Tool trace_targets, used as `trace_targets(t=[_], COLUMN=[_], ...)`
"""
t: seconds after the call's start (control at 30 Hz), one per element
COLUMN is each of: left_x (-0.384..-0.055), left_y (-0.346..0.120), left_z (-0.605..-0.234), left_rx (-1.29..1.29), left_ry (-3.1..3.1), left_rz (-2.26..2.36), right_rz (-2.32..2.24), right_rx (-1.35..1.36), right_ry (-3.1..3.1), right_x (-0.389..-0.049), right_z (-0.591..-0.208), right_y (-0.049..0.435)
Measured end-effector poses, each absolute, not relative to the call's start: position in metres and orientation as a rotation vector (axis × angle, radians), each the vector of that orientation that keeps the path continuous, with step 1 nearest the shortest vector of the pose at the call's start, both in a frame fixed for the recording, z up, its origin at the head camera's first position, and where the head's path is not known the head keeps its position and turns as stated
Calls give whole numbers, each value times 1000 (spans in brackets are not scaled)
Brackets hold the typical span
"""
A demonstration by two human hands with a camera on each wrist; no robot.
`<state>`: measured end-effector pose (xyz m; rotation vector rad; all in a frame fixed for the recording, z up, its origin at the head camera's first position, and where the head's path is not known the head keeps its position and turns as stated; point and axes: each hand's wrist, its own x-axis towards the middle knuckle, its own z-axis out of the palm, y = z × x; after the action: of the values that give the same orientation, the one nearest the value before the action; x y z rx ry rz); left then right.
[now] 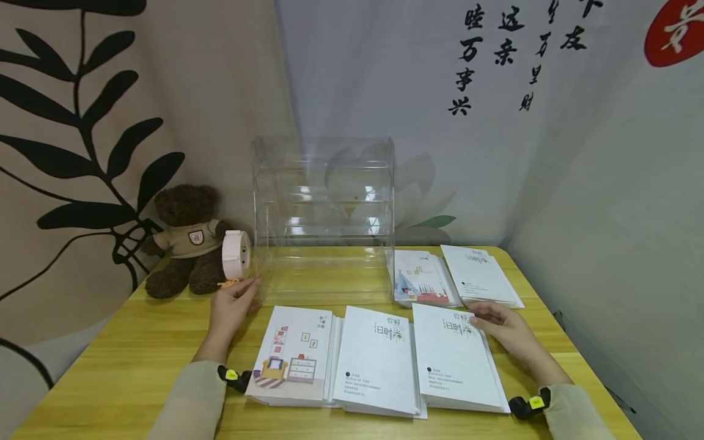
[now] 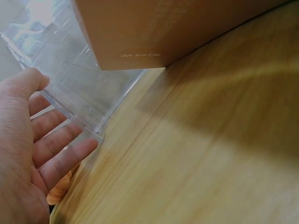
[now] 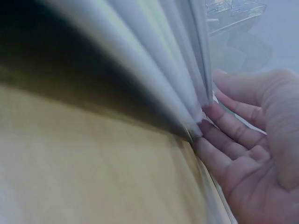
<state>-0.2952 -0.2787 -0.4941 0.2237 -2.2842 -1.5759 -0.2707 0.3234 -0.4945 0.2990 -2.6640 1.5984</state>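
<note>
My left hand (image 1: 233,305) touches the lower left edge of a clear plastic rack (image 1: 324,299) with compartments. In the left wrist view its fingers (image 2: 60,163) stretch along the rack's side, the thumb near the front edge. My right hand (image 1: 503,327) holds the upper right corner of a white album (image 1: 456,366), the rightmost of three in the front row. In the right wrist view the thumb is at the cover side and the fingertips lie against the page edges. Left of it lie another white album (image 1: 374,360) and one with an armchair picture (image 1: 294,354).
Behind the right hand lie two more albums, one with a tent picture (image 1: 420,278) and a plain white one (image 1: 481,275). A brown teddy bear (image 1: 189,244) sits at the back left beside a pink-and-white round object (image 1: 236,253). All stand on a yellow wooden table (image 1: 126,360).
</note>
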Motion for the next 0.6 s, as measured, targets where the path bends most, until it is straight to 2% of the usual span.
trace_targets(t=[0.6], left_x=[-294], left_y=[-277], left_z=[-493], left_rx=[215], left_ry=[-2306], left_rz=[-1538], right_rz=[1659], right_rx=[283], right_ry=[-2549], right_x=[-268], right_z=[-484], right_y=[331])
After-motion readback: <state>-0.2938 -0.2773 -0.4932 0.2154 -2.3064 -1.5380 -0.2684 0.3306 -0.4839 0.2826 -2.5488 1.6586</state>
